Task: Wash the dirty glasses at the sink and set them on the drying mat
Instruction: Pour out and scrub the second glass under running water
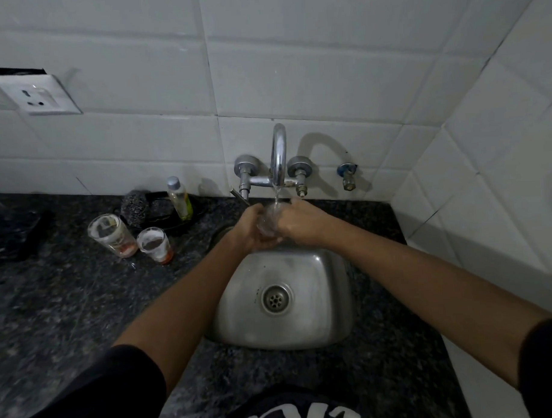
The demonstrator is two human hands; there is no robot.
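Note:
A clear glass [268, 220] is under the running tap [278, 152], over the far edge of the steel sink [321, 301]. My left hand [249, 230] grips it from the left and below. My right hand [297, 222] wraps it from the right. Water streams from the spout into the glass. Two dirty glasses stand on the dark counter to the left of the sink: a taller one [111, 235] and a shorter one [155, 244], both foamy with red residue at the bottom. No drying mat is clearly visible.
A small bottle of yellowish liquid [180, 198] and a dark scrubber [134, 210] stand by the wall behind the dirty glasses. A dark object [12, 233] lies at the counter's far left. White tiled walls close off the back and right; a socket [34, 95] is upper left.

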